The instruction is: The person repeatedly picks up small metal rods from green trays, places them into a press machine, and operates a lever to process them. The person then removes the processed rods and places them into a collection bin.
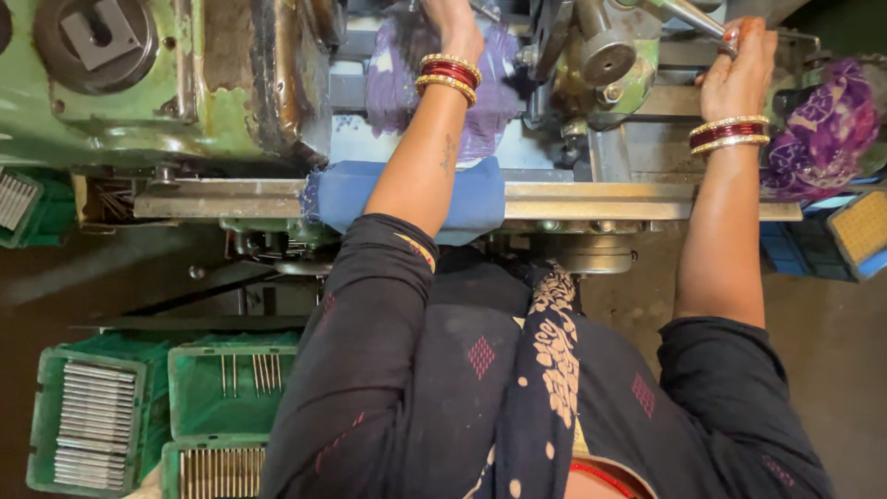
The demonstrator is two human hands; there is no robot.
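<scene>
I stand at a worn green lathe-like machine [185,83]. My left hand [453,26] reaches forward over a purple cloth [397,83] near the machine's middle; its fingers run out of the top of the frame, so what they touch is hidden. My right hand [739,69] is closed around a metal lever handle [688,14] at the upper right. Both wrists carry red and gold bangles. A blue cloth pad [480,199] lies over the machine's front rail under my left forearm.
Green plastic crates [199,393] holding several thin metal rods stand on the floor at the lower left. Another green crate [23,208] sits at the far left. A purple patterned cloth [822,129] is bunched at the right, above blue crates [813,245].
</scene>
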